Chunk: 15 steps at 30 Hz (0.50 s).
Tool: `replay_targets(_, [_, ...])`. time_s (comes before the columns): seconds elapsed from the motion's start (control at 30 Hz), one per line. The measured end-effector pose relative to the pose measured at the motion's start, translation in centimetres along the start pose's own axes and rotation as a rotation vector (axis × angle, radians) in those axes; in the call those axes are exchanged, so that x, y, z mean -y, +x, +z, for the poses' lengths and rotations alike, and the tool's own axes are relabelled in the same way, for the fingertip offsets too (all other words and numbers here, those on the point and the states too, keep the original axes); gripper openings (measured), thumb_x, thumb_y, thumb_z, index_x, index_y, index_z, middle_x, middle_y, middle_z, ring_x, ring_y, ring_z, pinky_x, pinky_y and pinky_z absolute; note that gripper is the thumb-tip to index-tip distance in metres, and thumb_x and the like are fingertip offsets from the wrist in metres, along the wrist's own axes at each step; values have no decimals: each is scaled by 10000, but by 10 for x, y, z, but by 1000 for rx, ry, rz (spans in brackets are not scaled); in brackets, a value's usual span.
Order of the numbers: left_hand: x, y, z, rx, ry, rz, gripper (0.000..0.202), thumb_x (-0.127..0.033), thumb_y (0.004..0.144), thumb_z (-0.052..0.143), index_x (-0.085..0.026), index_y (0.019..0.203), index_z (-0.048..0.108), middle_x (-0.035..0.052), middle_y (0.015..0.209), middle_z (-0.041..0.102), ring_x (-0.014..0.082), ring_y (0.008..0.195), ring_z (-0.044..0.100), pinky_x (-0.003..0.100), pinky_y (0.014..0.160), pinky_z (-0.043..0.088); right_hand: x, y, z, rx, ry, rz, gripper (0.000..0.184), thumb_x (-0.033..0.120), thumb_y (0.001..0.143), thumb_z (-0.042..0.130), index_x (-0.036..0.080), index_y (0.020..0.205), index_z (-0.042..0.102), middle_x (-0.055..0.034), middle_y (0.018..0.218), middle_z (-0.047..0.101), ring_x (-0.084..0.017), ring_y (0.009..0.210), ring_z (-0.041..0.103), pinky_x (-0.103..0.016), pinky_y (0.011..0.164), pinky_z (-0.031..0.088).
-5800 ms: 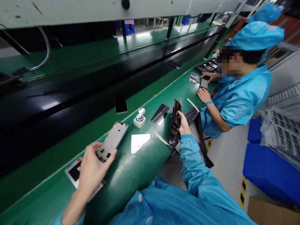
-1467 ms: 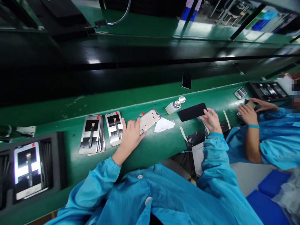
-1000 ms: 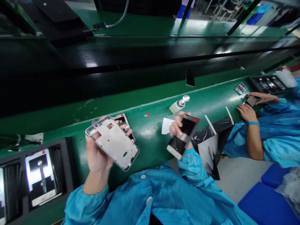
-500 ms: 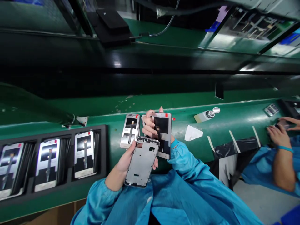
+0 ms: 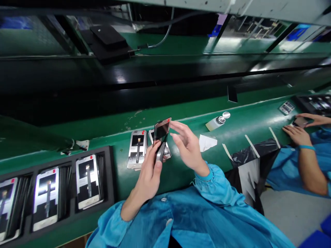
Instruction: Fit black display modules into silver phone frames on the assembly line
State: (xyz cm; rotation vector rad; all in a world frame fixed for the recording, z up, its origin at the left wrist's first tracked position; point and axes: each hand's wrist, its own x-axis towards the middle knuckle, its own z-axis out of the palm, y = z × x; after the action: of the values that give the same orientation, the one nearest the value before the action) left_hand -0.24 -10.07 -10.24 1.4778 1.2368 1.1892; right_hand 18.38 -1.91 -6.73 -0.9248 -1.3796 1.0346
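Note:
My left hand is closed round a phone frame, seen nearly edge-on, together with a phone screen that tilts up beyond it. A red tab marks the screen's top corner. My right hand is open, its fingers stretched out and their tips at the screen's upper right edge; whether they touch it I cannot tell. Behind the held pieces lies another phone screen, partly hidden. To the left, a phone screen with a flex cable lies face down on a small pile on the green bench.
A dark foam tray with stacked phone screens stands at the left. Rightward are a bottle with its lid up, white paper and taped black plastic. A co-worker's hands work at the far right.
The phone frame has turned from flat to edge-on, and the screen has come together with it in my left hand. My right hand has let go of the screen and moved to its right.

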Motion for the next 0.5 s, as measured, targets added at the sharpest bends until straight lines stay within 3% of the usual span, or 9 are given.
replay_targets(0.07, [1, 1, 5, -31, 241, 132, 634, -591, 1184, 442, -216, 1692, 499, 216, 1710, 525, 350, 1605, 528, 550, 1321, 459, 3, -1, 11, -94, 32, 1, 361, 537, 1099, 704, 299, 1368, 740, -121, 1515, 673, -286, 1384, 716, -497, 1112, 690])
replay_targets(0.13, [2, 2, 12, -24, 351, 208, 619, -534, 1201, 413, -212, 1729, 428, 229, 1716, 496, 339, 1626, 504, 546, 1323, 462, 3, 2, 21, -196, 83, 6, 339, 555, 1087, 716, 288, 1291, 758, -117, 1517, 647, -269, 1329, 737, -496, 1118, 691])
replay_targets(0.27, [1, 4, 25, -45, 431, 294, 668, -543, 1203, 368, -211, 1780, 321, 258, 1721, 462, 354, 1629, 497, 559, 1296, 490, 2, 6, 32, -312, 273, 41, 323, 537, 1052, 770, 289, 1250, 706, -109, 1495, 687, -279, 1341, 754, -561, 1190, 641])
replay_targets(0.5, [-1, 9, 36, -86, 528, 403, 732, -596, 1186, 380, -218, 1806, 288, 264, 1698, 487, 372, 1621, 504, 568, 1271, 512, 10, 5, 29, -355, 376, 72, 364, 587, 1019, 783, 291, 1208, 689, -110, 1361, 767, -285, 1277, 776, -585, 1174, 631])
